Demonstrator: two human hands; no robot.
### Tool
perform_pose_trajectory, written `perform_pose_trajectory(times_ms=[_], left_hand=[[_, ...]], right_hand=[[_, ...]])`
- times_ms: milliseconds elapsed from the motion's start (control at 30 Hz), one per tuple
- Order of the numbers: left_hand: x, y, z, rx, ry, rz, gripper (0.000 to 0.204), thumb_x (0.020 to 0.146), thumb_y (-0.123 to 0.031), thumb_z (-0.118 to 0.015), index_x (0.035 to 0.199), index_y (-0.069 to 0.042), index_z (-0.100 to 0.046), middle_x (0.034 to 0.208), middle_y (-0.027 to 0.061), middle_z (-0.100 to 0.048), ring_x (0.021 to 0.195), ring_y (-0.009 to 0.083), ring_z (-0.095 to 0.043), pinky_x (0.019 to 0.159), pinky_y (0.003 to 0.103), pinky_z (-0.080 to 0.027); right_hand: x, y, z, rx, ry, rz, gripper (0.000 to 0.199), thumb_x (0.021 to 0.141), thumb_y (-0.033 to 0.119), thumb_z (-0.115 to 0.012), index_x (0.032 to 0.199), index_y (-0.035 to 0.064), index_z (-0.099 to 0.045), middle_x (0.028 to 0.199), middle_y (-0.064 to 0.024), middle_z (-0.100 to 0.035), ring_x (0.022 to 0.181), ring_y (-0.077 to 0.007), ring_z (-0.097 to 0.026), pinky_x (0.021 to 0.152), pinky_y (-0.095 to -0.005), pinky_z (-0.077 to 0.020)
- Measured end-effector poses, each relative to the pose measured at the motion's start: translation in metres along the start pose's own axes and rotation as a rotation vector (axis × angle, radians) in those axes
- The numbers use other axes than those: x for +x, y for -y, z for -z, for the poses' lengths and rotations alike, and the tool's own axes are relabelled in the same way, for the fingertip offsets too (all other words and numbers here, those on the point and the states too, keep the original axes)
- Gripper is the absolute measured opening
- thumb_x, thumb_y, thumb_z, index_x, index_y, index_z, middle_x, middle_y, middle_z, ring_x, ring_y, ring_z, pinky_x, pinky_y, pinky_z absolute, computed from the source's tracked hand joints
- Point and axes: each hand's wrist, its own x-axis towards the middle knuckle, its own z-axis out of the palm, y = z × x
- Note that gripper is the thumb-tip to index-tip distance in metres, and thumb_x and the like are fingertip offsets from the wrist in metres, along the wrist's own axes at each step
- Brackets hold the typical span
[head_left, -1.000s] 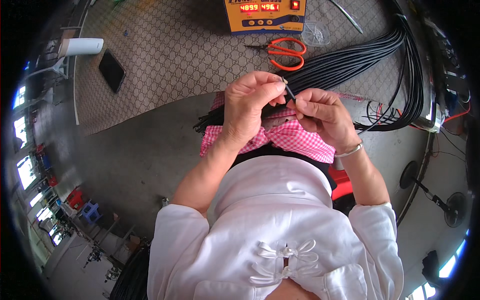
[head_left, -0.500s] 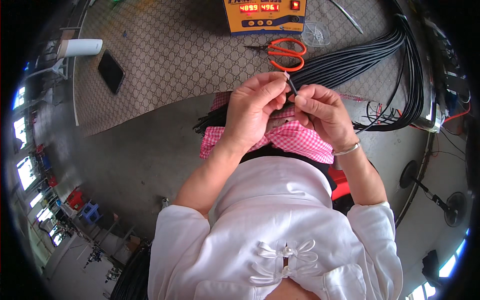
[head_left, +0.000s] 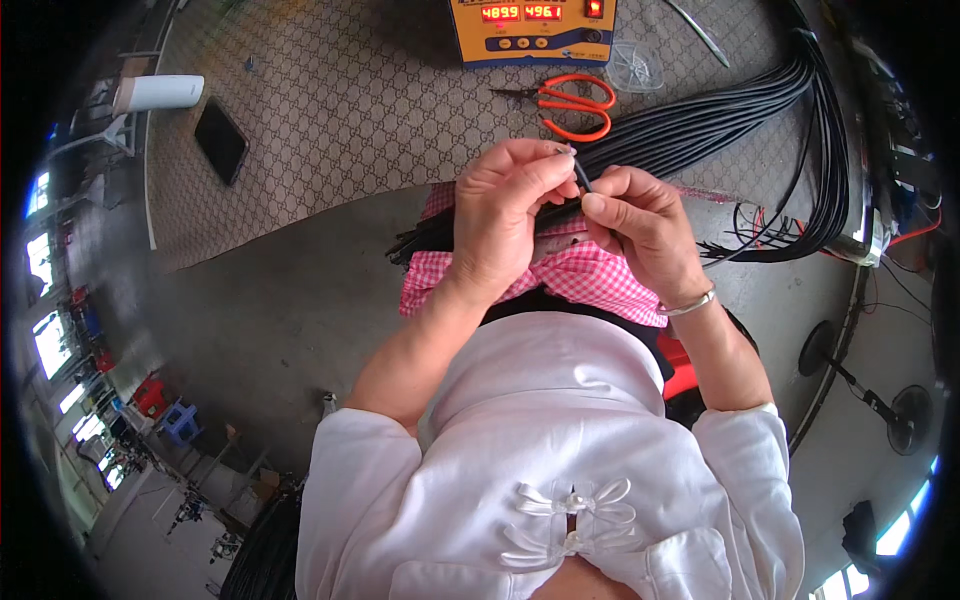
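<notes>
Fingertips of the left hand [head_left: 505, 215] and right hand [head_left: 645, 225] pinch 1 thin black wire [head_left: 581, 178], both raised over the pink checked cloth [head_left: 590, 275]. 1 pair of orange scissors [head_left: 572, 102] lies farther off.

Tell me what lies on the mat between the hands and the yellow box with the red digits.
In the head view, orange-handled scissors lie between the hands and the yellow box, on the patterned mat, beside the black cable bundle.
</notes>
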Motion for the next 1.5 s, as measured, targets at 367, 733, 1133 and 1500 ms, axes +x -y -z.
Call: perform_pose_trajectory(times_ms=[367,733,1133,1500], left_hand=[[0.001,0.008,-0.008,-0.114,-0.075,0.043,0.009,0.082,-0.006,-0.056,0.089,-0.001,-0.058,0.075,0.0037,-0.055,0.069,0.0103,-0.051,0.065,0.023,-0.042],[0.007,0.000,0.001,-0.199,0.011,0.195,0.020,0.087,-0.021,-0.049,0.083,-0.003,-0.057,0.071,0.0041,-0.055,0.067,0.0117,-0.051,0.062,0.024,-0.041],[0.012,-0.009,0.006,-0.249,0.062,0.325,0.019,0.086,-0.020,-0.052,0.083,-0.003,-0.057,0.067,0.0049,-0.056,0.065,0.0136,-0.052,0.059,0.026,-0.041],[0.008,-0.001,0.013,-0.234,0.147,0.228,0.018,0.089,-0.020,-0.048,0.090,-0.004,-0.057,0.075,0.0026,-0.055,0.070,0.0100,-0.051,0.064,0.025,-0.043]], right_hand=[[0.002,-0.005,-0.001,0.177,-0.001,-0.060,0.006,0.080,0.008,-0.061,0.080,0.0038,-0.057,0.067,-0.0037,-0.057,0.054,-0.0099,-0.051,0.048,-0.0194,-0.0392],[0.001,-0.004,-0.002,0.185,0.003,-0.083,0.007,0.080,0.010,-0.061,0.079,0.0038,-0.057,0.067,-0.0035,-0.056,0.054,-0.0096,-0.049,0.047,-0.0200,-0.0379],[0.002,-0.005,0.003,0.216,0.079,-0.103,0.005,0.081,0.008,-0.060,0.081,0.0039,-0.058,0.069,-0.0025,-0.056,0.055,-0.0104,-0.050,0.046,-0.0201,-0.0372],[0.003,-0.006,0.003,0.218,0.075,-0.112,0.006,0.080,0.008,-0.060,0.082,0.0040,-0.057,0.070,-0.0024,-0.056,0.055,-0.0105,-0.050,0.045,-0.0202,-0.0369]])
